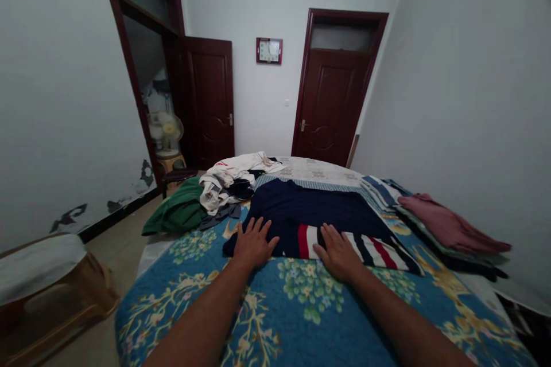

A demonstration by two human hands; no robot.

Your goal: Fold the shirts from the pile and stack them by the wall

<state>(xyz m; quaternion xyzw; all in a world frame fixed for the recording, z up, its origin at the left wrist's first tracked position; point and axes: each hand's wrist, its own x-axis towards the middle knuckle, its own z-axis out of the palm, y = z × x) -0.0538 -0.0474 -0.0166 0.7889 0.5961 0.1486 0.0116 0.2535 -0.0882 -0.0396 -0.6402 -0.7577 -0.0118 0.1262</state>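
Note:
A navy garment (314, 202) lies spread on the blue floral bed cover (275, 304), with a band of white, red and navy stripes along its near right side. My left hand (253, 243) rests flat on the navy cloth near its lower left edge, fingers spread. To the right, my right hand (339, 249) lies palm down across the striped part, fingers stretched out. Neither hand grips anything; both press on top of the fabric.
Left of the garment is a heap of white and dark clothes (228, 180) beside a green cloth (178, 206). Folded clothes, a pink one (447, 221) on top, are stacked at the right. A stool (55, 281) stands at the lower left.

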